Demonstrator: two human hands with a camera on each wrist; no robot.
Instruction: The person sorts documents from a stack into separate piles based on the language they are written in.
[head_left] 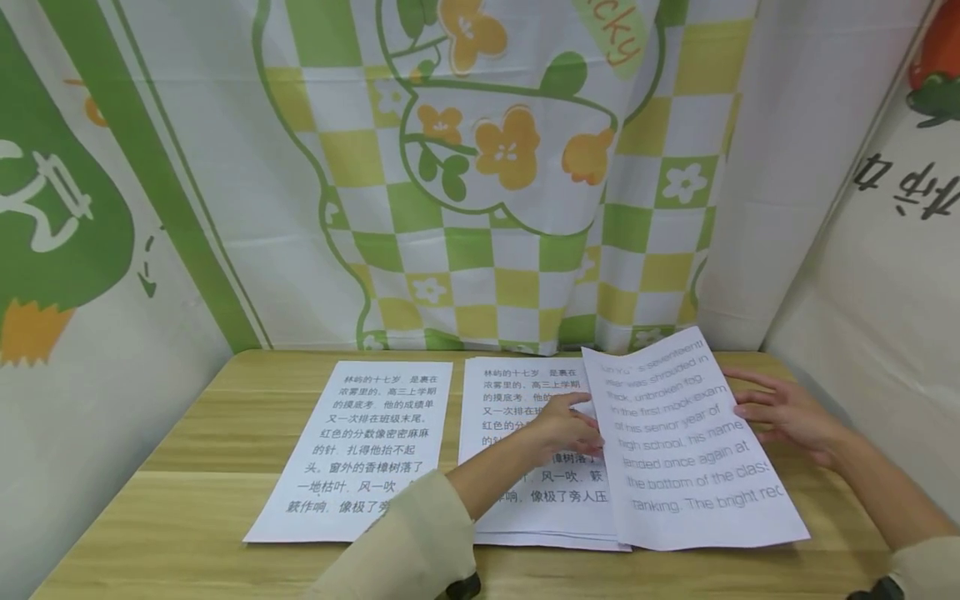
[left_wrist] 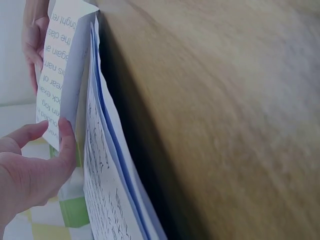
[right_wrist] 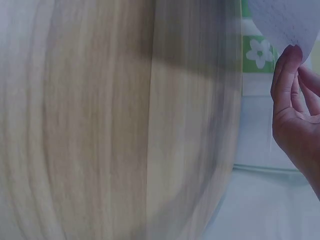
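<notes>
A sheet of paper (head_left: 675, 450) printed in large English text is raised at an angle on the right side of the table. My left hand (head_left: 566, 429) pinches its left edge; in the left wrist view the thumb and a finger (left_wrist: 67, 142) meet at that edge. At the opposite edge my right hand (head_left: 795, 417) holds the sheet by its fingertips, also seen in the right wrist view, where the paper (right_wrist: 287, 25) bends down to them. Under my left forearm lies a stack of sheets (head_left: 517, 508) printed in Chinese, partly covered by the English sheet.
Another Chinese-printed sheet (head_left: 360, 450) lies flat to the left, one corner hidden by my left sleeve (head_left: 408, 542). The wooden table (head_left: 180, 467) meets a patterned curtain (head_left: 495, 275) at the back. Pale printed walls (head_left: 885, 308) stand on both sides.
</notes>
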